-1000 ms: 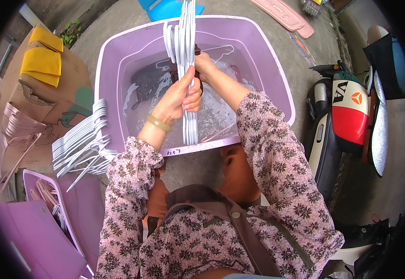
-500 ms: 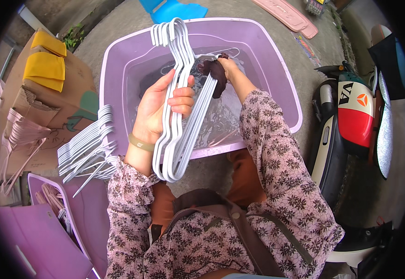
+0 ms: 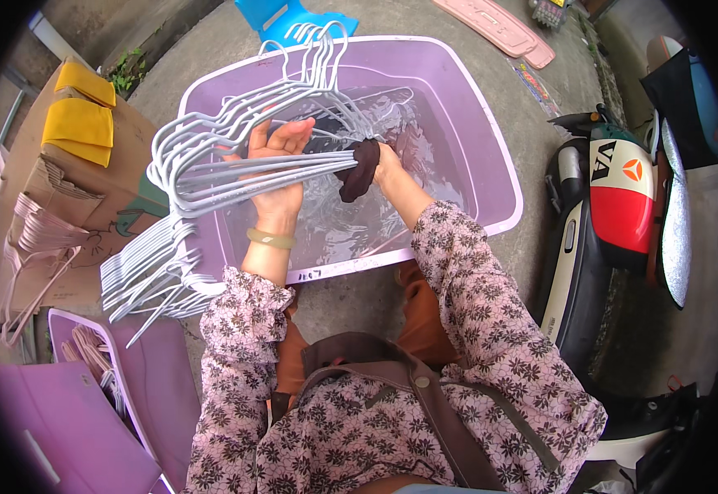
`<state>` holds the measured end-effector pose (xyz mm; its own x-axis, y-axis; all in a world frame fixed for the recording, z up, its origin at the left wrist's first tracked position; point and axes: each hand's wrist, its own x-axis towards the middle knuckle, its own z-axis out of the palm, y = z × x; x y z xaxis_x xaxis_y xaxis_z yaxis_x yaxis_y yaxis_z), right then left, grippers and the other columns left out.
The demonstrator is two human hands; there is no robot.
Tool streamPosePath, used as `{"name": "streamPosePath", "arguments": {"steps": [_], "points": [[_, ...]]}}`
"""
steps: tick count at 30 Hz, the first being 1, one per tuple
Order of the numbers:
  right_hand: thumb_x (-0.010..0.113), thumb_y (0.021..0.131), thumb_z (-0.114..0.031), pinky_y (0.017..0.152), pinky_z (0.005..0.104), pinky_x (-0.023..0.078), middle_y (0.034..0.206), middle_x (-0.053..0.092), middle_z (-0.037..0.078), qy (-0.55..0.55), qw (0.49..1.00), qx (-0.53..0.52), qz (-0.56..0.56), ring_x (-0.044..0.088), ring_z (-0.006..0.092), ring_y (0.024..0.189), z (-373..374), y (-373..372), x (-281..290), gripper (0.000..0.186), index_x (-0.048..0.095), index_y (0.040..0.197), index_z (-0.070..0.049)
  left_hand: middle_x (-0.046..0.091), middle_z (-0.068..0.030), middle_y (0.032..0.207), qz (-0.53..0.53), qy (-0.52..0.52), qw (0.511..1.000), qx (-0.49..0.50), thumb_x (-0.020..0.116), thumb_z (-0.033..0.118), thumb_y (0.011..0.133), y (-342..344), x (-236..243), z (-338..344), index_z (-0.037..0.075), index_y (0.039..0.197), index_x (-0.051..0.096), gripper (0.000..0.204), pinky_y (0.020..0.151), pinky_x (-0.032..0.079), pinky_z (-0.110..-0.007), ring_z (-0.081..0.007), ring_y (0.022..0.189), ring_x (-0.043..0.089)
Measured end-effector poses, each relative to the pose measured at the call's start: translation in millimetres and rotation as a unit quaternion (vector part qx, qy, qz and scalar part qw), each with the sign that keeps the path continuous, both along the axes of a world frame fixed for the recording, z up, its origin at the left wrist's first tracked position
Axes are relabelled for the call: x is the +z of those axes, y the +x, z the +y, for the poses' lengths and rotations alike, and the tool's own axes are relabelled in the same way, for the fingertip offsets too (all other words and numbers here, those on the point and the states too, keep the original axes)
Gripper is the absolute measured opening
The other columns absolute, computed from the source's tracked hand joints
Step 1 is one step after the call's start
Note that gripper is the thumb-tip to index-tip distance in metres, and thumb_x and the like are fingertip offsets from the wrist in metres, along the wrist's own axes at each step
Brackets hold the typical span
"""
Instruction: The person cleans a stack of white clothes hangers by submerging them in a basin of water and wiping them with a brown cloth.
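Note:
My right hand (image 3: 393,170) is closed around a dark maroon cloth (image 3: 360,170) that wraps one end of a bundle of pale grey hangers (image 3: 202,198). The bundle fans out to the left, its hooks upward and toward the far side. My left hand (image 3: 283,146) is open under and behind the hangers, fingers apart and palm up, with several bars crossing in front of the palm. Below both hands is a purple tub (image 3: 503,193) of water. Another hanger (image 3: 400,97) and dark fabric lie in the water, partly hidden.
More grey hangers (image 3: 140,267) hang on the tub's left rim. Beside them stand a cardboard box (image 3: 140,140) with yellow cloths (image 3: 79,123) and a purple bin (image 3: 161,362). A scooter (image 3: 622,198) stands at right; a blue stool (image 3: 264,20) is beyond the tub.
The hangers have swung from upright and bunched to fanned out leftward. My left hand has let go of them and opened. My right hand has shifted slightly nearer and left with the cloth.

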<state>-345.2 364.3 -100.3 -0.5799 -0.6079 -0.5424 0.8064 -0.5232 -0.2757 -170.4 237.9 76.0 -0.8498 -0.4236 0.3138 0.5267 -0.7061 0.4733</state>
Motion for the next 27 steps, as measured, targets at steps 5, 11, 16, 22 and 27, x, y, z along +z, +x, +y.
{"name": "streamPosePath", "arguments": {"steps": [5, 11, 16, 22, 27], "points": [[0.032, 0.09, -0.02, 0.059, 0.0385, 0.045, 0.07, 0.052, 0.004, -0.059, 0.991, -0.073, -0.092, 0.05, 0.0193, 0.06, -17.1, 30.5, 5.6, 0.023, 0.05, 0.08, -0.009, 0.058, -0.0138, 0.093, -0.109, -0.036, 0.966, 0.23, 0.033, 0.061, 0.086, -12.5, 4.4, 42.4, 0.0, 0.117, 0.041, 0.068, 0.091, 0.04, -0.04, -0.0259, 0.089, 0.056], [0.03, 0.09, -0.021, 0.061, 0.0409, 0.044, 0.075, 0.054, 0.006, 0.027, 0.992, -0.034, -0.115, 0.052, 0.0219, 0.067, -20.3, 70.3, 28.8, 0.025, 0.05, 0.083, -0.008, 0.048, -0.0024, 0.07, -0.184, -0.234, 0.895, 0.332, 0.052, 0.028, 0.09, -28.6, -27.6, 46.6, 0.006, 0.091, 0.044, 0.024, 0.063, 0.043, -0.023, -0.0099, 0.064, 0.048], [0.038, 0.088, -0.016, 0.059, 0.0404, 0.051, 0.072, 0.059, 0.009, 0.045, 0.994, 0.048, -0.09, 0.058, 0.0245, 0.062, -26.3, 77.0, 15.2, 0.023, 0.055, 0.078, -0.005, 0.029, 0.0035, 0.046, -0.278, -0.12, 0.927, 0.22, 0.046, 0.028, 0.093, -31.9, -17.3, 35.6, 0.011, 0.061, 0.033, 0.039, 0.039, 0.026, -0.024, -0.0073, 0.037, 0.024], [0.061, 0.08, -0.012, 0.071, 0.035, 0.052, 0.094, 0.061, 0.011, 0.167, 0.952, 0.154, 0.207, 0.061, 0.0199, 0.083, -8.0, 60.0, 36.4, 0.026, 0.054, 0.102, 0.001, 0.026, 0.0026, 0.043, -0.284, -0.117, 0.94, 0.146, 0.046, 0.026, 0.092, -30.3, 11.1, 9.3, 0.012, 0.061, 0.034, 0.036, 0.042, 0.026, -0.026, -0.0092, 0.035, 0.021], [0.063, 0.078, -0.008, 0.079, 0.0272, 0.046, 0.104, 0.057, 0.008, 0.191, 0.842, 0.213, 0.458, 0.056, 0.0135, 0.092, -7.0, 58.9, 57.6, 0.043, 0.046, 0.117, 0.0, 0.026, 0.004, 0.043, -0.289, -0.157, 0.943, 0.054, 0.046, 0.027, 0.091, -29.4, 33.8, -9.3, 0.014, 0.058, 0.031, 0.039, 0.04, 0.021, -0.025, -0.0071, 0.036, 0.019]]}}
